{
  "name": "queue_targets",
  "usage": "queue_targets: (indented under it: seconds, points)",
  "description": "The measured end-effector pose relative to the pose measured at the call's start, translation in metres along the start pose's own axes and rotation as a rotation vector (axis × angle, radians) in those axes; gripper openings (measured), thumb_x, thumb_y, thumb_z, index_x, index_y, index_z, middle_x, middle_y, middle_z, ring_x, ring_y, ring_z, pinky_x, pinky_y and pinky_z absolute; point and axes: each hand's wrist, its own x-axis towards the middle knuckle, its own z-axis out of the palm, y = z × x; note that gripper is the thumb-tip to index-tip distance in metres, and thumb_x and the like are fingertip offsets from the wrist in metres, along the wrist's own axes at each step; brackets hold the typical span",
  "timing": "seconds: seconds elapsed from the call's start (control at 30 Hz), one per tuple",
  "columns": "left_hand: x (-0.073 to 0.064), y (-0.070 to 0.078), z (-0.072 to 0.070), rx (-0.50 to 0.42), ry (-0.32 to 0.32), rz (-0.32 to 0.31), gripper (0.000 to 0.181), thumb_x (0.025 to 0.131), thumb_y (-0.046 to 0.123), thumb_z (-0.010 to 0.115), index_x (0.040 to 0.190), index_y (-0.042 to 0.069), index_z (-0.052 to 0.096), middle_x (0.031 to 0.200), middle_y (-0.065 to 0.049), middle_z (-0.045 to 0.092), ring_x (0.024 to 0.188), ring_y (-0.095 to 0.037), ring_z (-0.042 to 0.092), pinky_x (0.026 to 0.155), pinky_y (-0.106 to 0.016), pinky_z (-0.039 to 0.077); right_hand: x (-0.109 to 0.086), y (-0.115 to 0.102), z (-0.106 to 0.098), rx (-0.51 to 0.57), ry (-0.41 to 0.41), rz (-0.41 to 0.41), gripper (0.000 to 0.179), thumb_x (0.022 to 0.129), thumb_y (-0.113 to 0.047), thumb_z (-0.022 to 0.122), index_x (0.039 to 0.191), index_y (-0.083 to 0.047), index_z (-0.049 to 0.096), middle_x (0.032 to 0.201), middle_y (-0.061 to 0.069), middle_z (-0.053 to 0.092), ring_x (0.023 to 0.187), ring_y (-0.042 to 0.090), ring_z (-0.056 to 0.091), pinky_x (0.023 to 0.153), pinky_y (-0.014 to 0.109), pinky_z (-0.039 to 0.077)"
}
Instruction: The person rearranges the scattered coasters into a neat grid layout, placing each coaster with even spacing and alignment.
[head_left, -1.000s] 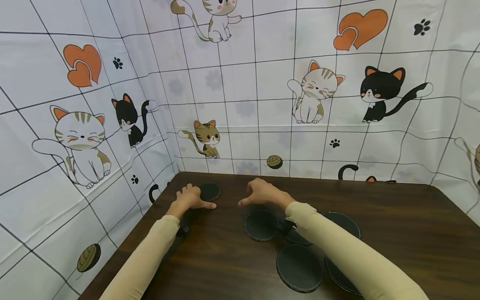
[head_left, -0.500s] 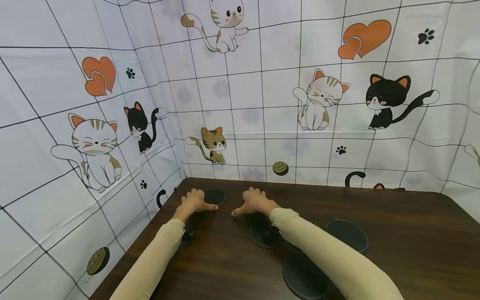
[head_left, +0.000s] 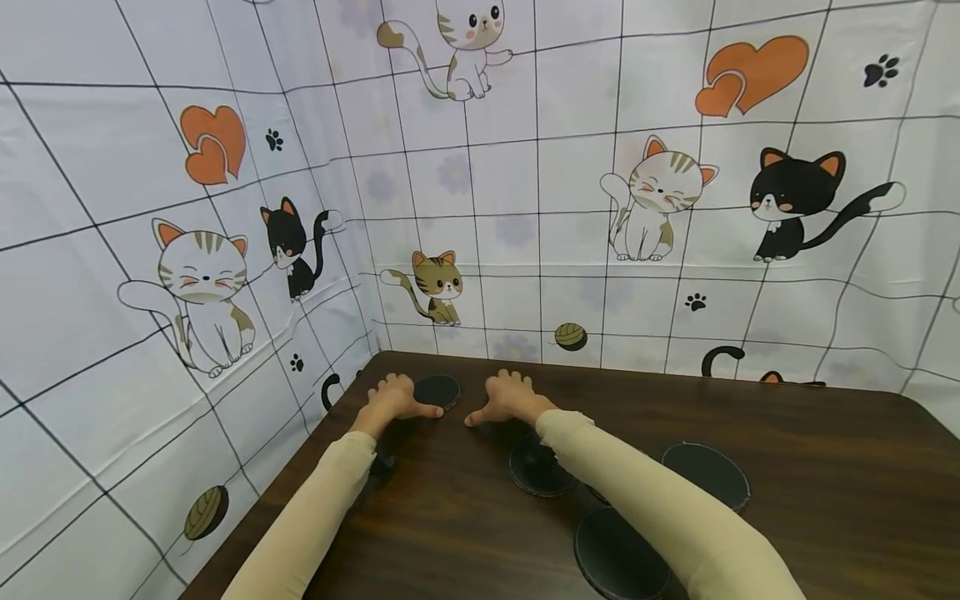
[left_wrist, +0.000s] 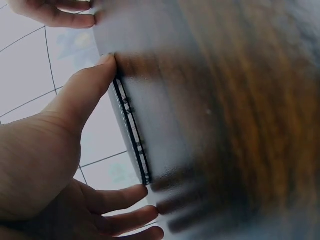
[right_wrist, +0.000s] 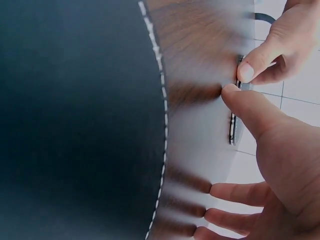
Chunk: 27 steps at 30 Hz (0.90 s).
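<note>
A small dark round coaster (head_left: pixel 438 392) lies near the table's far left corner. My left hand (head_left: pixel 397 400) is spread beside it, with the fingers on its left and the thumb near its front edge. In the left wrist view, the coaster's stitched edge (left_wrist: pixel 132 130) shows between thumb and fingers; whether they touch it I cannot tell. To the right of this coaster, my right hand (head_left: pixel 513 398) rests its spread fingertips on the tabletop and holds nothing. A larger dark coaster (head_left: pixel 540 471) lies just in front of the right hand, its stitched rim (right_wrist: pixel 165 105) filling much of the right wrist view.
More dark round coasters lie at the right: one at the front (head_left: pixel 618 554) and one beyond the right sleeve (head_left: pixel 705 475). The right forearm partly covers others. A cat-print sheet (head_left: pixel 570 233) hangs behind and left of the brown wooden table (head_left: pixel 457 533).
My right hand has come down and slightly left, its fingers now spread on the table. The left hand stays by the small coaster. The head view has shifted a little.
</note>
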Motion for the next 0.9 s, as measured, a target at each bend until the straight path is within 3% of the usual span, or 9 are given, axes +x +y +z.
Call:
queue_targets:
  seconds: [0.3, 0.5, 0.7, 0.9]
  points:
    - [-0.001, 0.000, -0.013, -0.009, -0.002, 0.091, 0.099, 0.064, 0.070, 0.068, 0.125, -0.005, 0.048, 0.118, -0.025, 0.044, 0.110, -0.046, 0.042, 0.090, -0.062, 0.029, 0.006, -0.001, -0.005, 0.016, 0.040, -0.029, 0.076, 0.067, -0.066, 0.069, 0.113, -0.007, 0.059, 0.113, 0.014, 0.049, 0.103, 0.035, 0.045, 0.090, 0.056, 0.030]
    - [-0.001, 0.005, -0.009, 0.023, 0.007, 0.148, 0.097, 0.059, 0.073, 0.068, 0.118, -0.003, 0.053, 0.110, -0.020, 0.048, 0.103, -0.042, 0.047, 0.086, -0.062, 0.033, 0.012, -0.002, 0.000, 0.032, 0.076, -0.063, 0.070, 0.064, -0.067, 0.070, 0.101, -0.009, 0.062, 0.105, 0.010, 0.051, 0.097, 0.032, 0.047, 0.086, 0.053, 0.033]
    - [-0.004, 0.012, -0.005, 0.062, -0.011, 0.188, 0.095, 0.058, 0.074, 0.068, 0.115, 0.000, 0.055, 0.107, -0.016, 0.049, 0.099, -0.037, 0.049, 0.085, -0.058, 0.036, 0.013, 0.004, 0.007, 0.091, 0.096, -0.077, 0.078, 0.062, -0.067, 0.072, 0.114, -0.009, 0.064, 0.110, 0.008, 0.053, 0.099, 0.030, 0.048, 0.084, 0.051, 0.035]
    - [-0.001, 0.013, 0.000, 0.064, -0.019, 0.239, 0.089, 0.057, 0.075, 0.067, 0.107, 0.001, 0.060, 0.099, -0.012, 0.051, 0.091, -0.032, 0.051, 0.082, -0.054, 0.038, 0.012, 0.008, 0.012, 0.137, 0.138, -0.133, 0.070, 0.065, -0.060, 0.074, 0.112, -0.009, 0.068, 0.105, 0.003, 0.061, 0.096, 0.029, 0.053, 0.083, 0.052, 0.035]
